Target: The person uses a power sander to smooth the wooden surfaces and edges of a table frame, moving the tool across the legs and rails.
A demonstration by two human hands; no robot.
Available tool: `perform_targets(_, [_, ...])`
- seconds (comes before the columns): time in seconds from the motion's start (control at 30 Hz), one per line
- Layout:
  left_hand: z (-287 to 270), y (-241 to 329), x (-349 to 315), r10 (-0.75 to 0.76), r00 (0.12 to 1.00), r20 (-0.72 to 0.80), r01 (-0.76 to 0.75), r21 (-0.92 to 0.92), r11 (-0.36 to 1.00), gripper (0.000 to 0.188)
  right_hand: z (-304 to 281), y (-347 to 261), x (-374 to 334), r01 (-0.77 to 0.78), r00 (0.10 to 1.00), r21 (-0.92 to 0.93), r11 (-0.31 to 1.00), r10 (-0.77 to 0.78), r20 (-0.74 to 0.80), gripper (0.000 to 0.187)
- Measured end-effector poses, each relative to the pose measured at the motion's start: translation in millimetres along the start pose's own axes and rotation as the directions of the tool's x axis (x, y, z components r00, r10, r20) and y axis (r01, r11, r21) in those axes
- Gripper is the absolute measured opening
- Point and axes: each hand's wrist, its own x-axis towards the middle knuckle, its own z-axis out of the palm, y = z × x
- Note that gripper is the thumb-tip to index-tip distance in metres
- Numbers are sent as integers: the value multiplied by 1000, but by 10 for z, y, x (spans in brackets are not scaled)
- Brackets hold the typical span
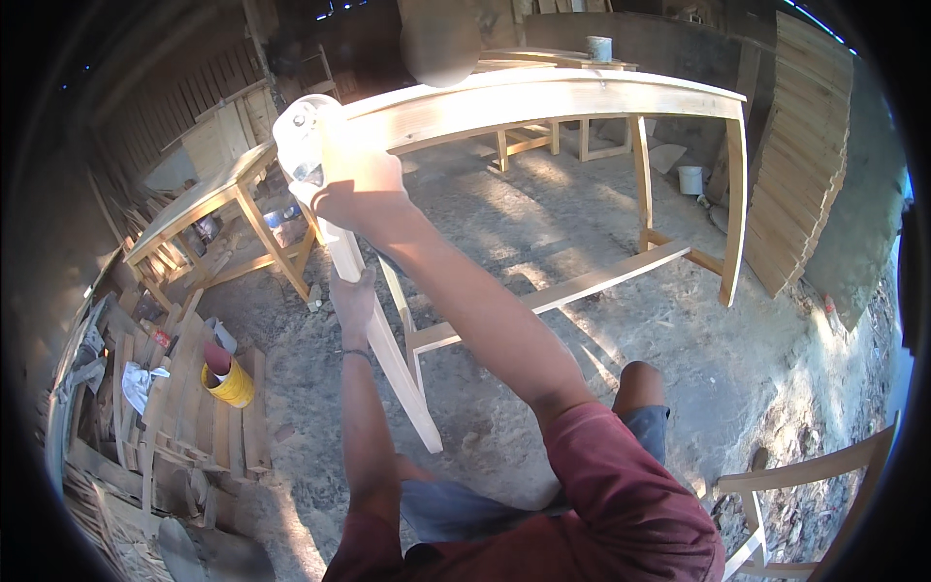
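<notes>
Rough grey workshop floor (504,417), left hand (352,301) at nine o'clock wrapped around a wooden leg (400,369), right hand (361,184) between ten and eleven clasping a glare-washed tool (295,128), desk (553,102) stretching from eleven to two, white bucket (690,181) beyond at two.

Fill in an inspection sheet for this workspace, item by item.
Surface: grey dusty floor, patched with sunlight.
Job's things: long pale wooden table frame and slim pale wooden leg.
Clutter: yellow cylindrical container, crumpled white sheet, loose brown wooden planks.
Hands: left hand grips the leg; right hand near its upper end, by a rounded whitish object, grip lost in glare.
Cables: nothing seen.
Surroundings: pale wooden table at left, white cylindrical bucket, ribbed brown panel leaning at right.
</notes>
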Motion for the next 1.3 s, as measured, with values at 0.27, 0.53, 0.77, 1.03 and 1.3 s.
perform_targets(0.27, [-122, -115, -38, -65, 998, -14, 66, 82, 994, 40, -1106, 798, -195, -294, 953, -64, 954, 288, -90, 93])
perform_targets(0.53, [-13, -109, -111, -106, 994, -29, 108, 41, 993, 38, -2586, 2419, -505, -388, 837, 50, 920, 375, -399, 96])
perform_targets(0.77, [-35, -47, -237, -221, 975, -24, 220, -54, 974, 54, -3772, 3756, -767, -393, 774, 80, 916, 377, -508, 92])
perform_targets(1.03, [986, 1449, -375, 642, 764, -72, -426, 690, 585, 108, -4639, 4582, -1046, -377, 767, 198, 905, 425, -481, 86])
perform_targets(1.3, [2697, 2719, 527, 550, 749, 371, -568, 787, 243, 118, -4248, 3999, -668, -314, 917, -51, 948, 288, -276, 98])
